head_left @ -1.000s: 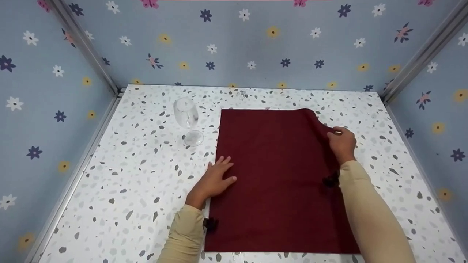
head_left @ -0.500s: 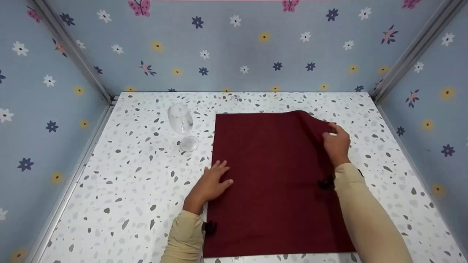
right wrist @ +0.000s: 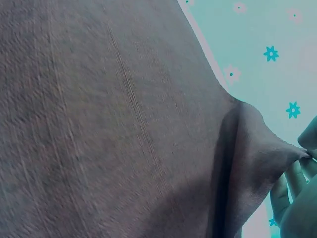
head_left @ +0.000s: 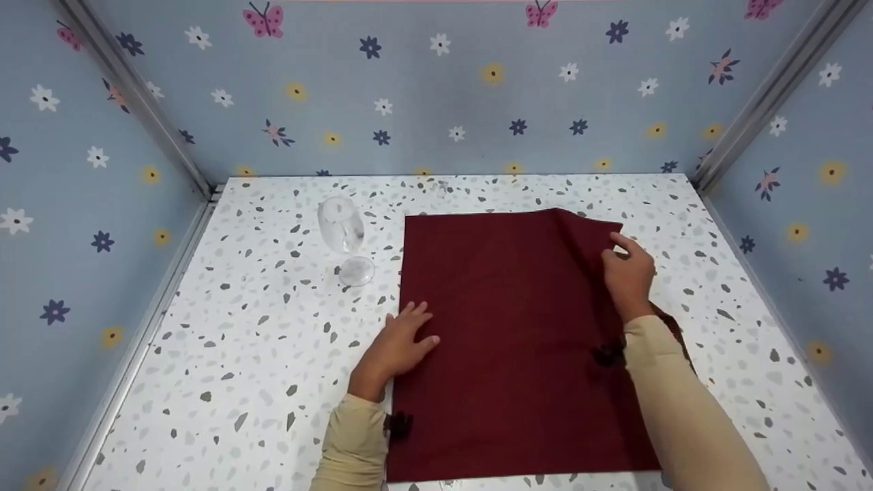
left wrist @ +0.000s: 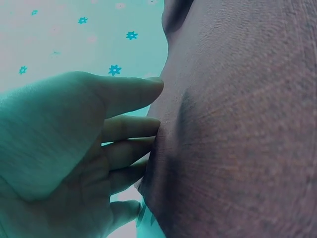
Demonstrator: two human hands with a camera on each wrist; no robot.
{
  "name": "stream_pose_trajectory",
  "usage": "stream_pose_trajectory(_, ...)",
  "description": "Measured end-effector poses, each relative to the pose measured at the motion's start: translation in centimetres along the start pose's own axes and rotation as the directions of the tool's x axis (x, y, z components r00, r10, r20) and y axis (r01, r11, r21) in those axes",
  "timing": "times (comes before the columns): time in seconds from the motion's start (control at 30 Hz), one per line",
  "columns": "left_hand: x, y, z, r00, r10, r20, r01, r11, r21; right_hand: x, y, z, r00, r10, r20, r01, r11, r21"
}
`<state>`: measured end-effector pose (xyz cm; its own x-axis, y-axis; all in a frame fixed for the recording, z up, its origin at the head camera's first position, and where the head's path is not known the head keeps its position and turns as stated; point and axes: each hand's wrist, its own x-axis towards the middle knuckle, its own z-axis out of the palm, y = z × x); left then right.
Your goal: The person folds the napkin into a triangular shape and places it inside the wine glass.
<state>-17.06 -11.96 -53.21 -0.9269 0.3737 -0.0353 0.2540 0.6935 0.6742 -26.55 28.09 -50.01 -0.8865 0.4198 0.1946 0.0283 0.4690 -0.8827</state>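
Observation:
A dark red cloth (head_left: 505,327) lies spread on the speckled table, its far right part raised in a fold. My right hand (head_left: 629,273) pinches the cloth's right edge near the far corner between thumb and fingers; the right wrist view shows the cloth (right wrist: 262,153) drawn to a point at the fingertips. On the left edge, my left hand (head_left: 395,348) rests with fingers extended, fingertips touching the cloth. In the left wrist view the left hand (left wrist: 84,144) has its fingers straight against the cloth's edge. A clear stemmed glass (head_left: 341,225) stands left of the cloth.
The white speckled table (head_left: 273,368) is bounded by flower-patterned panels at the back (head_left: 436,88), left and right. Metal frame posts (head_left: 771,102) run along the corners. Bare tabletop shows on both sides of the cloth.
The cloth's far right corner has spread outward, and its edge now reaches beyond the right hand's fingertips. My left hand keeps its place on the cloth. The head view has shifted slightly.

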Motion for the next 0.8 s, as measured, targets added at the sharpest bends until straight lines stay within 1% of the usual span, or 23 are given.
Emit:
stream_pose_trajectory(0.13, 0.1, 0.1, 0.1, 1.000, 0.002, -0.016, -0.001, 1.000, 0.005, -0.3, 0.1, 0.4, 0.999, -0.024, -0.042, 0.024, 1.000, 0.015)
stream_pose_trajectory(0.33, -0.2, 0.0, 0.1, 1.000, 0.005, -0.028, -0.004, 1.000, 0.030, -0.7, 0.3, 1.0, 0.997, -0.053, -0.063, 0.054, 0.998, 0.028)
stream_pose_trajectory(0.5, -0.2, 0.1, 0.0, 1.000, 0.018, -0.025, -0.017, 0.999, 0.051, -0.9, 0.3, 1.3, 0.995, -0.058, -0.086, 0.067, 0.993, 0.102)
stream_pose_trajectory(0.57, -0.4, 0.1, 0.0, 1.000, 0.023, -0.021, -0.021, 0.998, 0.052, -1.0, 0.2, 1.4, 0.994, -0.066, -0.087, 0.077, 0.988, 0.132)
stream_pose_trajectory(0.67, -0.5, 0.1, 0.0, 1.000, 0.023, -0.022, -0.022, 0.999, 0.039, -1.1, 0.0, 1.7, 0.993, -0.081, -0.081, 0.091, 0.987, 0.132)
stream_pose_trajectory(0.8, -0.6, 0.1, 0.1, 0.999, 0.027, -0.026, -0.026, 1.000, 0.017, -1.2, 0.0, 1.7, 0.995, -0.081, -0.058, 0.088, 0.989, 0.123)
